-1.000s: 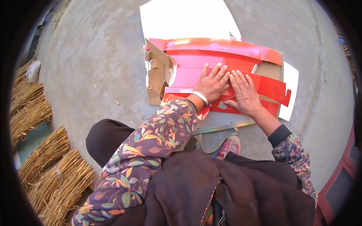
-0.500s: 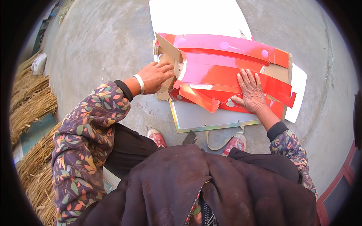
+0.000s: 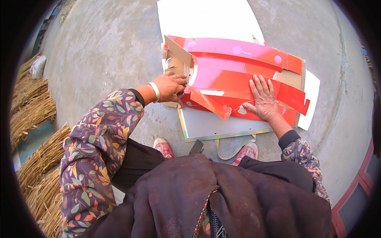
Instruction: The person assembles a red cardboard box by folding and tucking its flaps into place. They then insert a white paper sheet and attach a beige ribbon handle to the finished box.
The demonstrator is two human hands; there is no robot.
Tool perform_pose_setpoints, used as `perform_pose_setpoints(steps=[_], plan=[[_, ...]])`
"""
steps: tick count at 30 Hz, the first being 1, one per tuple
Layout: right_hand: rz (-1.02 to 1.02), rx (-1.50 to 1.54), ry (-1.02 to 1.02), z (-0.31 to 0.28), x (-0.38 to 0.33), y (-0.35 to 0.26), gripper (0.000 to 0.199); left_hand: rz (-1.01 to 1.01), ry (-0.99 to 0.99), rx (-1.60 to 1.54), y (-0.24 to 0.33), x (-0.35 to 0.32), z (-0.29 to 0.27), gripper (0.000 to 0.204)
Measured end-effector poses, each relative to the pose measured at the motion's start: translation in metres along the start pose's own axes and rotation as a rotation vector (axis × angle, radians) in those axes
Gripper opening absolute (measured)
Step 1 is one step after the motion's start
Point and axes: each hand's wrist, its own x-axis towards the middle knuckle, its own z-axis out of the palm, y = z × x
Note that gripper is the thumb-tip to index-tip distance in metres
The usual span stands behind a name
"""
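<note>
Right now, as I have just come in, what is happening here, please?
A person's right hand lies flat on a piece of red cardboard. The left hand is at its torn left end, near a brown flap; whether it grips anything is hard to see. A grey panel sticks out underneath, and a white sheet lies on the floor beyond.

a person's right hand (image 3: 264, 98) lies flat on red cardboard (image 3: 222, 80); the left hand (image 3: 170, 88), below a white wristband (image 3: 155, 91), is at its torn left end. straw bundles (image 3: 33, 104) lie far left.
</note>
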Motion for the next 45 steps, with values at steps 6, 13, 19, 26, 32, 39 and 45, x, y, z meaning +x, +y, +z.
perform_pose_setpoints(steps=[6,13,19,26,32,39,45], plan=[[0.034,0.028,-0.040,0.000,-0.001,-0.001,0.095,-0.008,0.089,-0.191,-0.001,0.003,0.016,0.040],[0.028,0.041,-0.017,-0.001,0.000,-0.002,0.093,0.021,0.020,-0.008,0.001,0.001,0.009,0.037],[0.046,0.043,-0.045,0.000,-0.001,-0.002,0.092,-0.205,-0.188,-0.120,0.003,0.001,0.015,0.030],[0.090,0.015,-0.093,0.003,0.004,-0.004,0.087,-0.539,-0.195,-0.230,0.005,0.013,0.039,0.040],[0.101,0.009,-0.090,0.006,0.005,-0.003,0.083,-0.438,-0.194,0.150,0.008,0.039,0.032,0.038],[0.105,0.028,-0.060,0.013,0.005,0.001,0.081,0.218,0.225,0.081,0.090,0.024,0.004,0.015],[0.108,0.025,-0.046,0.014,0.004,-0.001,0.080,-0.076,0.622,0.058,0.072,0.059,-0.031,0.030]])
